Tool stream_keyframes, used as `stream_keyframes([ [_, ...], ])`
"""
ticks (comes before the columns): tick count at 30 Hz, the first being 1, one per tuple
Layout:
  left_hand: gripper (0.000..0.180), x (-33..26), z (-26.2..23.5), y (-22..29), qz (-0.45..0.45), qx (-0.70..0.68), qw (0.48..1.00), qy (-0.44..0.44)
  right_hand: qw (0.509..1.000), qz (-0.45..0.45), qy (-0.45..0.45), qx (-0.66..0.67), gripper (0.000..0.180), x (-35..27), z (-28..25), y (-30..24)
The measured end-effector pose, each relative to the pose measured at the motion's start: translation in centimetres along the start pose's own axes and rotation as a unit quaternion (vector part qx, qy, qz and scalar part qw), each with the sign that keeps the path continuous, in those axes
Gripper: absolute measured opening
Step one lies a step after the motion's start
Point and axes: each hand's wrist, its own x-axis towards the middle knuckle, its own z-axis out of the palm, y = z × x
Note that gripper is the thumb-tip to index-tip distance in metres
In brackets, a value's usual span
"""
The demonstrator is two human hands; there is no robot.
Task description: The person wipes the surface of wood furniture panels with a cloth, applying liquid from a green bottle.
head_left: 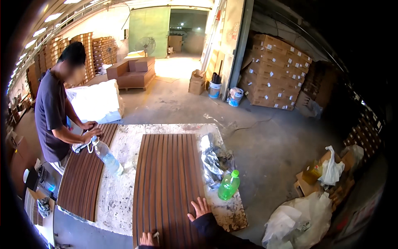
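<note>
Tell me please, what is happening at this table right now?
The person wearing the camera has both hands on a brown grooved panel lying flat on the worktable: the right hand rests open on its near right part, the left hand at its near edge. A green bottle stands beside it. Across the table, a co-worker presses a cloth on a second panel, next to a clear bottle.

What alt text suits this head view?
Both of the wearer's hands, left hand and right hand, rest flat on a brown ribbed wooden panel on a worn white table, beside a green plastic bottle. A co-worker wipes another panel.
</note>
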Motion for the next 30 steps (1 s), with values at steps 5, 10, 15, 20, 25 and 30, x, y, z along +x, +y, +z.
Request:
stream_keyframes([
  [5,0.032,9.7,2.7,0.2,-0.073,0.001,0.995,0.07,1.0,-0.002,-0.018,-0.016,0.066,0.2,0.4,-0.1],
  [10,0.022,15.0,-1.0,5.3,-0.138,-0.193,0.97,-0.05,0.996,0.042,-0.077,-0.001,0.079,1.1,-0.4,-0.2],
  [15,0.024,11.0,-6.6,10.8,-0.127,-0.37,0.915,-0.099,0.843,-0.106,-0.237,0.471,0.091,-1.6,0.5,-5.5],
  [20,0.047,10.4,-10.4,8.3,-0.156,-0.326,0.924,-0.122,0.81,0.029,-0.432,0.396,0.042,-3.5,0.6,-8.1],
  [25,0.047,7.9,-13.0,7.7,-0.017,-0.037,0.997,0.059,0.734,0.095,-0.395,0.544,0.04,-4.9,2.2,-7.3],
  [30,0.112,2.6,-8.6,8.8,0.039,-0.264,0.958,-0.105,0.616,0.178,-0.368,0.673,0.045,-6.0,1.7,-9.5],
])
